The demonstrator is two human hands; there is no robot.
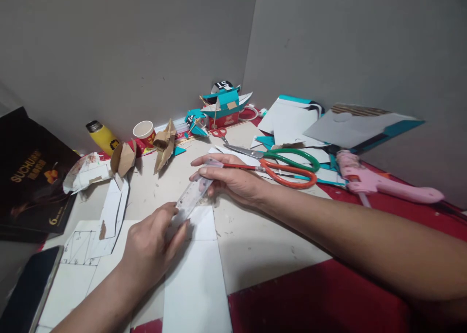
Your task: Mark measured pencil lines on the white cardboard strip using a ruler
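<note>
A clear plastic ruler [192, 196] slants between my two hands above a white card strip [197, 284]. My left hand [153, 233] is closed on its near end, thumb on one side and fingers on the other. At the far end, my right hand [235, 181] pinches the ruler between thumb and fingers. A thin red pen-like stick [239, 166] runs alongside the right hand's fingers; whether it is held, I cannot tell. Just beyond that hand lie large scissors [255, 153] with green and orange handles. The card strip has a faint line across it near the ruler.
Left are a drawn-on paper sheet [75, 284], a phone [31, 294], cut card pieces [113, 211] and a black box [32, 172]. Behind stand a yellow bottle [104, 138], paper cup [144, 132] and card boats [222, 106]. A pink glue gun [386, 182] lies right.
</note>
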